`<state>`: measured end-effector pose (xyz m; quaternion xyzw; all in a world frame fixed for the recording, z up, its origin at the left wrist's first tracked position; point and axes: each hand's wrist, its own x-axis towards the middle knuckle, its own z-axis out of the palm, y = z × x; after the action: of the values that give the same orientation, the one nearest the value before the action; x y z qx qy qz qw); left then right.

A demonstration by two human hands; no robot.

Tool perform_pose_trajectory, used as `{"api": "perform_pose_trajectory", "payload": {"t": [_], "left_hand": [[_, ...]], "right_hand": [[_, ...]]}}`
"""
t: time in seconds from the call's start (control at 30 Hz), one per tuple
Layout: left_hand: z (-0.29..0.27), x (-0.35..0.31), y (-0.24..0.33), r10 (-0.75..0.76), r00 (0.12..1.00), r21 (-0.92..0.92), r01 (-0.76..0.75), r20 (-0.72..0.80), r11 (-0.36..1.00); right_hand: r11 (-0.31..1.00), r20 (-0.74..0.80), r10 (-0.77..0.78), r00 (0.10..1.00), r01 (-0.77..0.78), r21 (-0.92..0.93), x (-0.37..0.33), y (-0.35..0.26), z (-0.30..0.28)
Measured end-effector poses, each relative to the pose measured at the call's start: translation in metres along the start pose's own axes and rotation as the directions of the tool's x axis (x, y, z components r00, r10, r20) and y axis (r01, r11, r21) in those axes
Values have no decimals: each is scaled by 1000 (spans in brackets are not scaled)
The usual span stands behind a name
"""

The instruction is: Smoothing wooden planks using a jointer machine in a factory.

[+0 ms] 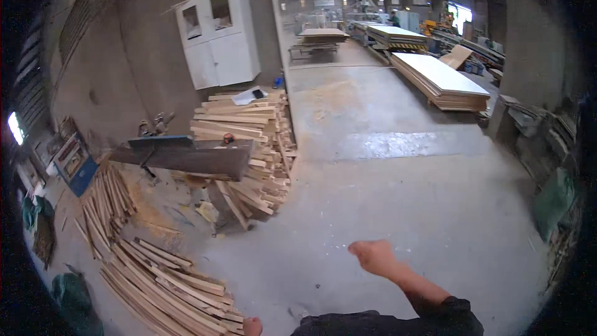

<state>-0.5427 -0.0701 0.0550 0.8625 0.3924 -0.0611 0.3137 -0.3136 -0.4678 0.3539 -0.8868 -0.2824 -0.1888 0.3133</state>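
- One bare right hand (374, 257) is held above the grey floor (373, 205), its fingers curled loosely inward.
- The left hand (252, 326) is mostly cut off by the lower edge; its grip cannot be told.
- Wooden strips (165, 289) are piled just beside it, at lower left.

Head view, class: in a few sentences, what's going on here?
A person's right hand is curled above the grey floor, with nothing visible in it. The left hand barely shows at the lower edge, appearing beside a pile of wooden strips; whether it holds anything is unclear. More timber is stacked below a white cabinet.
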Motion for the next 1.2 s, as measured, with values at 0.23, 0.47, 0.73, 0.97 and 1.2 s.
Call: {"api": "perform_pose_trajectory", "payload": {"t": [0.23,0.47,0.73,0.97,1.2], "left_hand": [[49,-137,-49,-112,905,-194,206,411,959],[106,-251,-156,-52,958,-67,73,283,995],[113,-302,-161,267,923,0,-278,-276,960],[86,-318,-145,-65,993,-213,42,-102,976],[102,-335,-288,19,998,138,-27,62,990]], "right_hand": [[998,431,-64,900,46,53,-138,36,6],[975,733,-113,671,218,-49,-200,30,19],[946,932,-220,288,296,132,-210,9,61],[944,928,-245,280,287,163,-211,-26,116],[964,916,-208,344,229,134,-269,-25,174]]}}
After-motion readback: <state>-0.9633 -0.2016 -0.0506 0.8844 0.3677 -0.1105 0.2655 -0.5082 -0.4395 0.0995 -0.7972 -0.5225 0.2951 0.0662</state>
